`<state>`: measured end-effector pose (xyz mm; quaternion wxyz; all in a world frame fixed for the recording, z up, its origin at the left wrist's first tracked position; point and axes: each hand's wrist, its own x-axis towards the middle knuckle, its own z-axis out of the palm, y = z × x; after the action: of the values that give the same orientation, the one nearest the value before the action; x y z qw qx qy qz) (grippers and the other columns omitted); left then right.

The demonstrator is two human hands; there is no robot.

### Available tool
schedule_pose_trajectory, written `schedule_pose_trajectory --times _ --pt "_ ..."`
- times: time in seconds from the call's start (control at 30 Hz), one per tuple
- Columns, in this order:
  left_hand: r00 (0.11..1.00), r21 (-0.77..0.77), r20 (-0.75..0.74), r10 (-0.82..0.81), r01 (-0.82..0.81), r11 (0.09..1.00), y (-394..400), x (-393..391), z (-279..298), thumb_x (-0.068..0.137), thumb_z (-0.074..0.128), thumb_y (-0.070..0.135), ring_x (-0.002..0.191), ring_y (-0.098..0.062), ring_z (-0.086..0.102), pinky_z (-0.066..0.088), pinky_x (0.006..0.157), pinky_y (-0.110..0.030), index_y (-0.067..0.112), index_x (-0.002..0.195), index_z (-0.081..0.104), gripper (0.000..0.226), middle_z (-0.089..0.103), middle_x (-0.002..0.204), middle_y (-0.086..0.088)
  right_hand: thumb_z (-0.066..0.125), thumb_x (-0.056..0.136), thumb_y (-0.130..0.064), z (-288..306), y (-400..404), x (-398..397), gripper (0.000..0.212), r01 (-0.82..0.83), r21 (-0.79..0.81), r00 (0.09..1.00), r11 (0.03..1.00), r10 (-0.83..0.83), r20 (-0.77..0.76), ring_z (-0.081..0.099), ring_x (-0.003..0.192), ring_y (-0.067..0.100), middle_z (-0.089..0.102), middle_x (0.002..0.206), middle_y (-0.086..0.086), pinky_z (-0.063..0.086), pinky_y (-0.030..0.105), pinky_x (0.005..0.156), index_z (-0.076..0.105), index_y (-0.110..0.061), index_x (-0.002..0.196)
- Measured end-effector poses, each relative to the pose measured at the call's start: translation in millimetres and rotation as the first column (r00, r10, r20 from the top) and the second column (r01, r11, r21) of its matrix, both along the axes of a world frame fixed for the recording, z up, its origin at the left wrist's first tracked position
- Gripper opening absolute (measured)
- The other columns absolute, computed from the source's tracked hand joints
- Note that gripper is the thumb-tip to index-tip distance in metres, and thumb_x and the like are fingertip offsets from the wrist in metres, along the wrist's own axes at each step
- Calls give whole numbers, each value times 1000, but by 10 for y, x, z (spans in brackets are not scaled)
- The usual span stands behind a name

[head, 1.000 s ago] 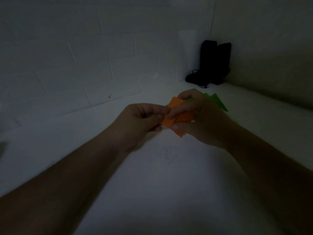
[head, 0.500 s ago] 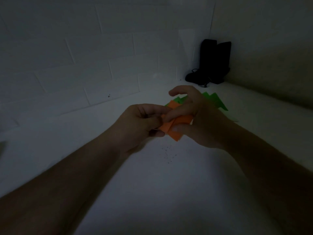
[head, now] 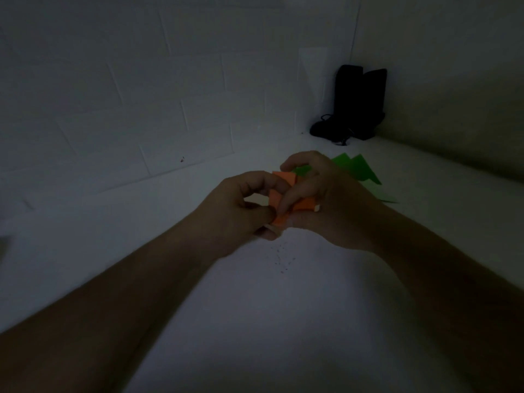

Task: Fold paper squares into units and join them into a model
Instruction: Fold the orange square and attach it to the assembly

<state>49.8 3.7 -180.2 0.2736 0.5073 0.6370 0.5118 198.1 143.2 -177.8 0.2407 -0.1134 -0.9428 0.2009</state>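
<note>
A folded orange paper unit is held above the white table between both hands. My left hand pinches its lower left edge with curled fingers. My right hand grips its right side, the forefinger laid across the front and the thumb underneath. Much of the orange paper is hidden by the fingers. Green folded paper pieces lie on the table just behind my right hand.
A black object with a cord stands in the far corner where the tiled wall meets the side wall. Small dark specks dot the table below the hands. The scene is dim.
The orange unit has turned and bunched more upright between the hands. My right forefinger has come down across its front, and both hands sit slightly lower in view.
</note>
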Motion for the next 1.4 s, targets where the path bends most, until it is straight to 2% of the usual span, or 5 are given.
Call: schedule_pose_trajectory --times 0.1,0.27,0.63,1.03,1.4 --pt "994 -29 -113 -4 1 1000 -11 -4 0 91 61 -11 86 -43 72 59 85 -60 19 115 72 40 75 109 -6 90 71 -29 24 6 8 29 -1 -63 1000 998 2 16 48 108 3 49 123 -12 39 16 82 72 -49 79" --pt "931 -77 -360 60 -93 993 9 35 -17 89 67 3 58 0 65 52 67 -18 37 119 73 46 69 72 32 88 74 -24 15 25 0 32 26 -83 997 996 -20 68 53 101 6 55 112 -10 38 15 76 71 -50 81" --pt "995 -34 56 87 -85 996 28 28 -5 87 64 -19 83 -40 74 63 74 -41 6 113 75 38 78 107 -3 91 70 -26 -59 29 15 35 2 38 1000 999 -3 23 46 111 7 41 126 -8 31 2 83 78 -39 99" --pt "949 -28 316 7 2 1000 35 -7 -4 92 52 -22 95 -34 76 65 74 -34 0 121 69 40 74 116 -16 84 75 -39 -44 -32 -24 20 15 -38 999 999 -17 -28 48 120 15 43 140 -8 45 39 98 73 -51 87" --pt "968 61 217 -126 115 991 -11 -14 28 86 50 -30 104 -40 72 62 86 -43 9 135 58 62 70 128 -13 88 74 -28 17 -33 -24 31 89 -111 992 990 -98 -79 54 112 6 51 126 -10 42 20 87 65 -47 72"
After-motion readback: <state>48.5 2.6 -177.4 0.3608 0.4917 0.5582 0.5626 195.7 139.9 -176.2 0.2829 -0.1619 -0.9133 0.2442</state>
